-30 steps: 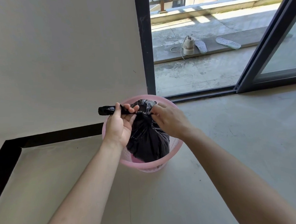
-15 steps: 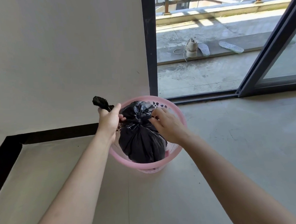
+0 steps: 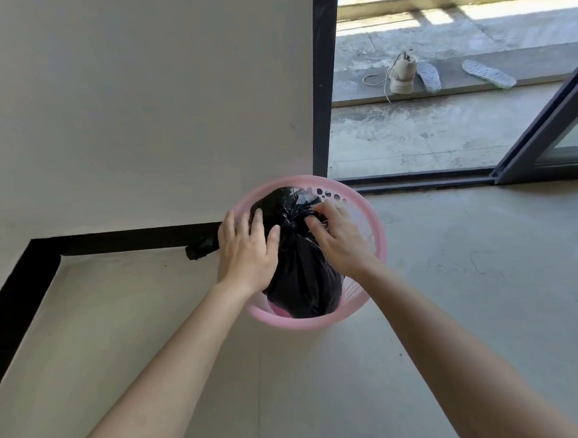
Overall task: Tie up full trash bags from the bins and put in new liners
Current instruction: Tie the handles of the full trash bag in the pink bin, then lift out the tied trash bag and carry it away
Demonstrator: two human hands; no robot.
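Note:
A full black trash bag (image 3: 300, 278) sits in a round pink perforated bin (image 3: 368, 221) on the floor by the wall. Its neck is gathered into a knot at the top. My right hand (image 3: 339, 243) pinches the gathered plastic at that knot. My left hand (image 3: 245, 251) lies over the bag's left side with its fingers spread. The twisted black tail (image 3: 200, 248) of the bag sticks out to the left from under its palm. The grip on the tail is hidden beneath the hand.
A white wall with a black skirting strip (image 3: 131, 238) rises just behind the bin. A dark door frame (image 3: 320, 83) and sliding-door track (image 3: 423, 180) lie to the right. Outside on the balcony are a shoe (image 3: 402, 74) and two insoles (image 3: 487, 72).
My left hand has swung the tail down from above the rim and now lies flat on the bag. My right hand has stayed at the knot. The camera has moved closer.

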